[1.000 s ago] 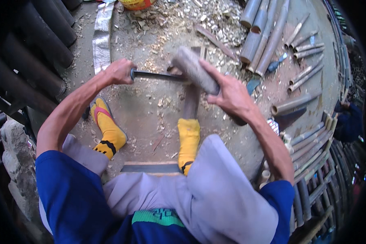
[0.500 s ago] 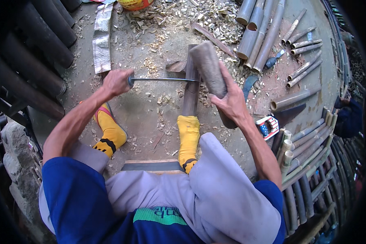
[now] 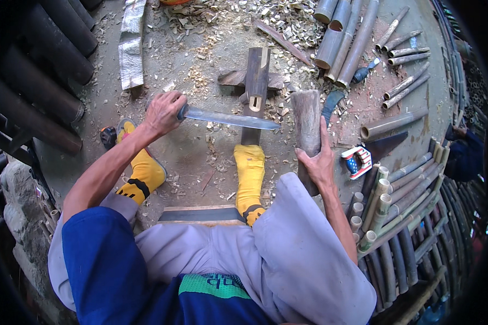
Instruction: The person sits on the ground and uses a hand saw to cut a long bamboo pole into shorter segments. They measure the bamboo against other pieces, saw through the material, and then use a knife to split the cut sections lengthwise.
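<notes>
My left hand (image 3: 165, 112) is closed round the handle of a long knife (image 3: 222, 117). Its blade points right and crosses over a dark bamboo piece (image 3: 256, 81), just nearer than a small pale rectangular slot in the bamboo. Whether blade and bamboo touch, I cannot tell. A rough wooden block (image 3: 307, 116), used-looking and thick as a club, stands in the grip of my right hand (image 3: 319, 162), to the right of the knife tip. The bamboo's far part rests across a short wood piece (image 3: 232, 78). At its near end is my foot in a yellow sock (image 3: 249, 162).
A handsaw (image 3: 382, 149) with a patterned handle lies right, near a curved dark blade (image 3: 332, 103). Bamboo lengths (image 3: 331, 46) lie at the far right, and cut pieces (image 3: 382, 203) stand bundled nearer. Wood chips (image 3: 200, 81) cover the floor. Large dark tubes (image 3: 43, 103) line the left.
The wooden block has moved down and right, away from the bamboo. The knife has shifted nearer and right, showing its flat side. The bamboo's slot has come into view.
</notes>
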The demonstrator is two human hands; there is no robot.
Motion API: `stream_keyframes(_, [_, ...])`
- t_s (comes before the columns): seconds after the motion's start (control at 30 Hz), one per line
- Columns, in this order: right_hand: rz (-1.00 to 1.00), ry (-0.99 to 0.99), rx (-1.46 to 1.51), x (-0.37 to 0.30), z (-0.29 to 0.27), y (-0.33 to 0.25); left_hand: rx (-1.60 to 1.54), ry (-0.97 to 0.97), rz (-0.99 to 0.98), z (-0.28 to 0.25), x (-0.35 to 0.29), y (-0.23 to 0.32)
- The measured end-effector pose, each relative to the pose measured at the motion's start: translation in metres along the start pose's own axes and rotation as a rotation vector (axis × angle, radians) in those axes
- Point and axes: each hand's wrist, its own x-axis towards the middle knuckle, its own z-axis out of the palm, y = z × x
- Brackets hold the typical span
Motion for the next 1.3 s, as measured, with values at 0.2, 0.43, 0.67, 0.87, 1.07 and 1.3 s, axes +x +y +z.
stream_keyframes(0.2, [0.034,-0.037,0.012,-0.015,0.014,0.004,0.045,-0.122,-0.077,-0.003,-0.003,-0.014])
stream_keyframes(0.43, [-0.098,-0.012,-0.118,-0.026,0.024,0.013,0.025,-0.176,-0.056,-0.013,0.001,-0.023])
stream_keyframes(0.67, [-0.861,-0.107,-0.287,-0.023,0.021,0.029,0.038,-0.286,-0.068,-0.015,0.004,-0.036])
stream_keyframes(0.87, [-0.786,-0.318,-0.499,0.021,0.024,-0.002,0.029,-0.315,-0.031,-0.011,0.013,-0.044])
stream_keyframes(1.07, [-1.364,-0.272,-0.477,0.026,0.021,-0.015,0.064,-0.257,0.012,-0.009,0.01,-0.042])
stream_keyframes(1.3, [-1.172,-0.41,-0.653,0.02,0.024,-0.037,0.127,-0.219,0.028,0.0,0.006,-0.046])
